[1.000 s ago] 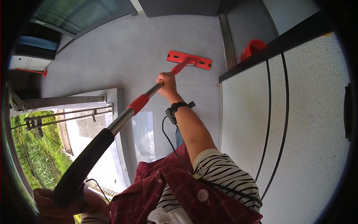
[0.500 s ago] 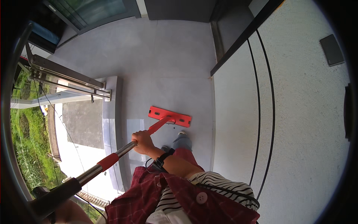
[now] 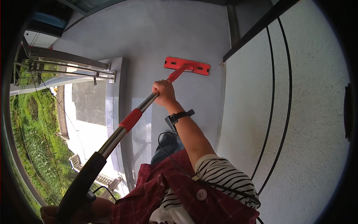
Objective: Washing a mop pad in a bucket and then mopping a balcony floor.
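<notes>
Fingers (image 3: 156, 89) of your right hand (image 3: 166, 95) are clasped round the flat mop (image 3: 130, 120), low on its steel pole (image 3: 113, 142).
Just beyond that hand and slightly to its right, the red head plate (image 3: 187, 66) lies over the grey floor (image 3: 179, 33), its long axis running side to side. Your left hand (image 3: 49, 213), in shadow, grasps the black grip (image 3: 81, 185) at the far end, so the right is nearer the plate. A pale rough wall (image 3: 313, 112) stands to the right.

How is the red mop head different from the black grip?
The mop head is red; the grip is black. The mop head is a flat rectangle; the grip is long and rounded. The mop head is farther off; the grip is nearer. Both belong to one mop.
</notes>
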